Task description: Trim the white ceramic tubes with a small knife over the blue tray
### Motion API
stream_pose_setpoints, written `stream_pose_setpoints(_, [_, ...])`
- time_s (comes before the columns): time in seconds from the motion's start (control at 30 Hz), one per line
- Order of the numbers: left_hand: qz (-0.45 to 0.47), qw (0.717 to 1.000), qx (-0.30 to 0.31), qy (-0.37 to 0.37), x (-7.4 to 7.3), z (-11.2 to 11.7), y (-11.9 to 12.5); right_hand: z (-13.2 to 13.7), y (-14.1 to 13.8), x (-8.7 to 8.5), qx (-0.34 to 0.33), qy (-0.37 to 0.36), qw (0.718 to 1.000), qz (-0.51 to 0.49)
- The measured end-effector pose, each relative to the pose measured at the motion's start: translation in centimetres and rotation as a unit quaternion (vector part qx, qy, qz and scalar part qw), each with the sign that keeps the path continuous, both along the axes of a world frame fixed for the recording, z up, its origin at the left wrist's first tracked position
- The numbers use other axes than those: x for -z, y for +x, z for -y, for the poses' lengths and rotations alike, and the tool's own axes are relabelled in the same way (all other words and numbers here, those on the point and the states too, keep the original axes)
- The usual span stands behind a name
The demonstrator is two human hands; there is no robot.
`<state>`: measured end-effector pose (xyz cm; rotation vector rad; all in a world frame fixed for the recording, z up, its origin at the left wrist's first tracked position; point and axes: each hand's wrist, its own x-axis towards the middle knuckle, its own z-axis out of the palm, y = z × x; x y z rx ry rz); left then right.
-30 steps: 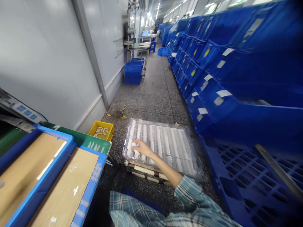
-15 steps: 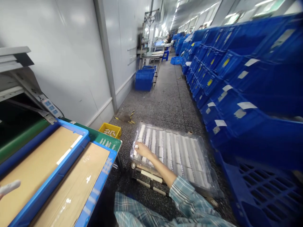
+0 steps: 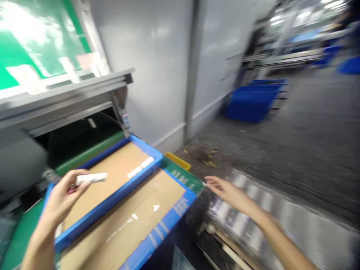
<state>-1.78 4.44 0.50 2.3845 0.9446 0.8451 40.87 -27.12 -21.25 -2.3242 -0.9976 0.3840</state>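
Observation:
My left hand pinches a small white tube-like piece between thumb and fingers, above a blue tray lined with brown board. Two similar white pieces lie along that tray's right inner wall. My right hand is blurred, its fingers stretched out with nothing visible in them. It hovers over the left edge of a clear plastic tray that holds rows of white pieces. Between the two trays is a brown board with a blue taped edge.
A green conveyor belt end sits behind the blue tray, under a slanted metal frame. A yellow bin stands beyond the green table corner. Farther off are a blue crate and a grey wall.
My view has swung left. The right hand has come off the white pieces in the clear tray and moved toward the table. My left hand, with its white piece, now shows fully.

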Motion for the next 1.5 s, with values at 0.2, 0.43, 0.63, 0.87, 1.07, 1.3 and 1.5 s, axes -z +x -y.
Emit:
stream_pose_setpoints(0.2, [0.075,0.988,0.101,-0.087,0.2,0.8,0.3,-10.9,-8.0,-16.0,-0.244,0.252,0.937,0.004])
stream_pose_setpoints(0.43, [0.163,0.963,0.191,-0.098,0.1,1.1,-0.8,-22.4,-18.0,-24.0,-0.530,0.218,0.798,-0.188])
stream_pose_setpoints(0.63, [0.203,0.972,0.091,-0.079,-0.1,0.0,-1.9,-28.6,-19.8,-23.0,-0.608,0.128,0.665,-0.414])
stream_pose_setpoints(0.87, [0.195,0.976,-0.071,0.068,1.6,0.9,-0.6,-29.9,-21.9,-21.1,-0.482,0.315,0.661,-0.483])
stream_pose_setpoints(1.07, [0.159,0.977,-0.091,0.107,1.1,1.4,-0.9,-29.3,-22.2,-20.9,-0.492,0.303,0.664,-0.474])
stream_pose_setpoints(1.3, [0.188,0.977,-0.089,0.039,1.3,1.4,-1.9,-28.2,-21.0,-22.1,-0.522,0.278,0.684,-0.427])
stream_pose_setpoints(1.5, [0.190,0.977,-0.083,0.041,1.1,1.7,-1.8,-28.3,-21.2,-22.0,-0.524,0.272,0.686,-0.425])
